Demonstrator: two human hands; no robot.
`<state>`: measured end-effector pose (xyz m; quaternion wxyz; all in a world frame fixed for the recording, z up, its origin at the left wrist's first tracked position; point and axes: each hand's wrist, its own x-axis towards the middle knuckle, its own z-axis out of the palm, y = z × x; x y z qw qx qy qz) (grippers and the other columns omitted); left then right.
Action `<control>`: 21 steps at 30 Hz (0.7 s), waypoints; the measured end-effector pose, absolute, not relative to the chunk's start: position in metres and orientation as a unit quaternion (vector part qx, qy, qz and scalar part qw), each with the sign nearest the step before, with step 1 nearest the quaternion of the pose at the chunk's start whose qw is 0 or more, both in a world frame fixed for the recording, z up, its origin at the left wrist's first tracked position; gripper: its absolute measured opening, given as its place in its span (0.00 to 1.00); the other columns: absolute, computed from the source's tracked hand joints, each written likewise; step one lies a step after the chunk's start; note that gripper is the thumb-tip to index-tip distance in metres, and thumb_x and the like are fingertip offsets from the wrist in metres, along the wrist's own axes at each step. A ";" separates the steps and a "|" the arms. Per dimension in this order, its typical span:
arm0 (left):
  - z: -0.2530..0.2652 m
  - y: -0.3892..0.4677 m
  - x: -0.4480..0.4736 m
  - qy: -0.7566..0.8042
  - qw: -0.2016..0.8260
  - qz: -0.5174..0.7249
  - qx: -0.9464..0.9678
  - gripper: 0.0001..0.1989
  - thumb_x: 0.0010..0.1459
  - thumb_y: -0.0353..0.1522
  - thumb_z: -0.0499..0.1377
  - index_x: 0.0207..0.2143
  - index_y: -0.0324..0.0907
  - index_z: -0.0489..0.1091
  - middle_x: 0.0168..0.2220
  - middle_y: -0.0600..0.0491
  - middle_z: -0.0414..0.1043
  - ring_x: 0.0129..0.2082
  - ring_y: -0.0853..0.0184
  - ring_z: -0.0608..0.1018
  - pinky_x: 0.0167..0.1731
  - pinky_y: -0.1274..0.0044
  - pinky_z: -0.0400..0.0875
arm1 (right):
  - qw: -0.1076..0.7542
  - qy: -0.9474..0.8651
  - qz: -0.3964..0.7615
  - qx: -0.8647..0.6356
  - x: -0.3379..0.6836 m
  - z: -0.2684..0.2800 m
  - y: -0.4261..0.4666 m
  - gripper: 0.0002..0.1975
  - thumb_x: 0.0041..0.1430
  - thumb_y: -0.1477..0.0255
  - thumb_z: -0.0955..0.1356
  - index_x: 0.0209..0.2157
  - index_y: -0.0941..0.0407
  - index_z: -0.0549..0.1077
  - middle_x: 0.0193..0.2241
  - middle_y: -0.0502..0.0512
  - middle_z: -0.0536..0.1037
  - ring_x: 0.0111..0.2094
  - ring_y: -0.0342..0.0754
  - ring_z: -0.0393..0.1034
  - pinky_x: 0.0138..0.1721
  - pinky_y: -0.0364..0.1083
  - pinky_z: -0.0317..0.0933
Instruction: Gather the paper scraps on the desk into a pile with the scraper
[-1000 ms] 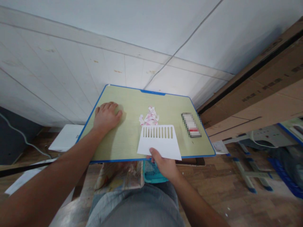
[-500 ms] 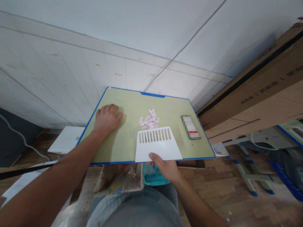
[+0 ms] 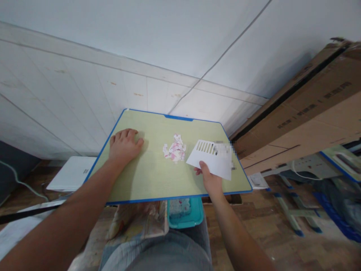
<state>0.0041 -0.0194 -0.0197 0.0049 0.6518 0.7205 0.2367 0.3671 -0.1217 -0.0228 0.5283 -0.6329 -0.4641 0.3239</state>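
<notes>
On the tabletop [image 3: 158, 178], mid-area: heap of torn scraps [image 3: 177, 149], white with pink patches, loose and overlapping, a few pieces at its left side.
Right hand [image 3: 212, 182]: gripping the white slotted plate [image 3: 207, 160] at its near edge, thumb on top, fingers curled underneath.
Slotted plate: right of the heap, gap between them; slots toward the far side, solid part toward the person. Can't tell if it touches the top or is lifted off it.
Pixelated patch [image 3: 233, 165]: over the plate's right end; whatever sits there is unreadable.
Left hand [image 3: 124, 146]: palm down near the left edge, fingers loosely spread, holding nothing, well apart from the heap.
Tabletop finish: pale green, blue rim all round, far side near the white panelled wall [image 3: 113, 90].
Teal bin [image 3: 186, 225]: below the near edge, whitish bits with some red inside.
Left of bin: crumpled, light-coloured container [image 3: 149, 222], contents unclear.
Right side: large cardboard boxes [image 3: 310, 109] beside the tabletop.
Wall cable [image 3: 217, 62]: grey, slanting down toward the far edge.
</notes>
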 end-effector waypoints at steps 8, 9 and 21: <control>-0.017 -0.021 0.003 0.716 0.006 0.231 0.659 0.27 0.77 0.44 0.55 0.68 0.45 0.80 0.73 0.30 0.81 0.76 0.33 0.77 0.75 0.41 0.69 | 0.525 -0.480 0.313 -0.630 0.354 -0.025 -0.099 0.31 0.64 0.32 0.75 0.29 0.46 0.78 0.27 0.58 0.87 0.29 0.61 0.83 0.47 0.61 0.83; -0.017 -0.021 0.003 0.715 0.006 0.233 0.659 0.26 0.77 0.44 0.56 0.68 0.45 0.80 0.73 0.30 0.81 0.76 0.33 0.77 0.74 0.41 0.69 | 0.526 -0.478 0.308 -0.632 0.355 -0.025 -0.097 0.32 0.64 0.31 0.74 0.29 0.45 0.78 0.27 0.58 0.87 0.29 0.61 0.83 0.48 0.61 0.83; -0.014 -0.022 0.005 0.715 0.013 0.226 0.661 0.27 0.77 0.45 0.55 0.68 0.45 0.80 0.74 0.31 0.80 0.76 0.34 0.77 0.75 0.42 0.68 | 0.522 -0.477 0.318 -0.632 0.355 -0.025 -0.098 0.27 0.62 0.36 0.75 0.29 0.45 0.78 0.27 0.59 0.88 0.29 0.62 0.82 0.42 0.61 0.83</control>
